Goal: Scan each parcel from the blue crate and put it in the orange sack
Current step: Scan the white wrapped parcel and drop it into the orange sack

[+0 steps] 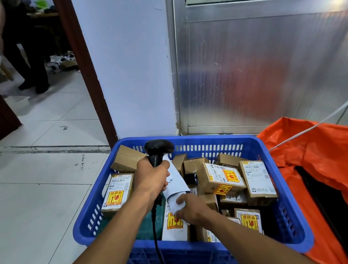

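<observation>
Tiled floor carries our crate [294, 231]; left hand [152, 177] grips scanner [158, 149], right hand [190, 210] pinches envelope [177, 185] beneath it for scanning.

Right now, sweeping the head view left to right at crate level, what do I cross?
Tiled floor → blue crate left wall → left hand gripping the black scanner → right hand on a white mailer → upright brown box → orange sack.
</observation>
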Motion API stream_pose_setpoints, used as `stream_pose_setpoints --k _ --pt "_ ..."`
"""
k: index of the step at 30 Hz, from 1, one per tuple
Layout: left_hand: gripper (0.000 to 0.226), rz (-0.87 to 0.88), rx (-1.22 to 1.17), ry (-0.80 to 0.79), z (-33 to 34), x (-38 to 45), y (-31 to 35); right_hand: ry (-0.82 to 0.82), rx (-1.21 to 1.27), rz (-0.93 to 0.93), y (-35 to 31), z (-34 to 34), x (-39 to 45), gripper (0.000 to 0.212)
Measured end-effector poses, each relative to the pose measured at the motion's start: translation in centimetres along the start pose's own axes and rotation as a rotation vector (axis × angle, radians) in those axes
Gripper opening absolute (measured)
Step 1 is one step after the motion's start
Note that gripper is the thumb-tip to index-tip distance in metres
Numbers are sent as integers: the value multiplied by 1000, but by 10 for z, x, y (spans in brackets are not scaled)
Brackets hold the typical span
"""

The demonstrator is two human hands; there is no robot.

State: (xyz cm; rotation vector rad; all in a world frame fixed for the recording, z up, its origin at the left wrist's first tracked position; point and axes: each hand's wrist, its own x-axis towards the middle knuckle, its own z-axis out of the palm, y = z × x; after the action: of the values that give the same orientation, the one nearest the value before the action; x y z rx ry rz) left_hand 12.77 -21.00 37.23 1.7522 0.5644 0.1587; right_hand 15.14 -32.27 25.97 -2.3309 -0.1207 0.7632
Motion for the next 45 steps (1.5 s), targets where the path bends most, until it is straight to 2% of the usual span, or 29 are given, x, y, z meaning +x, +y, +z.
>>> stream_pose_setpoints --k 3,5,9,11,17,23,27,29,32,38,45 --pt "11 5 1 8 -1 0 1 60 98 29 -7 -2 -1 33" --pt "9 7 0 11 -1 1 0 100 120 54 -10 -4 -4 34" --pt "7 14 4 18 -1 2 0 210 32 100 -7 -10 -6 72" --pt "8 18 7 19 0 0 1 269 -84 121 -2 -15 -10 84" --pt "11 32 26 8 -1 -4 5 394 -312 111 19 -34 -27 66" --pt "12 58 37 -2 -3 -10 10 381 -351 -11 35 -54 -41 76" --pt "12 75 35 -4 -3 -16 15 371 -357 -34 36 -72 -56 53" --pt "11 83 35 -6 -2 -19 16 355 -299 -32 34 -83 -62 42" --pt "11 90 38 -14 -1 -22 18 341 -182 -16 37 -100 -65 36" --pt "8 112 34 -36 6 -28 24 243 442 67 52 -128 -72 29" --pt "9 162 52 -107 21 -40 33 176 709 59 71 -161 -95 26"
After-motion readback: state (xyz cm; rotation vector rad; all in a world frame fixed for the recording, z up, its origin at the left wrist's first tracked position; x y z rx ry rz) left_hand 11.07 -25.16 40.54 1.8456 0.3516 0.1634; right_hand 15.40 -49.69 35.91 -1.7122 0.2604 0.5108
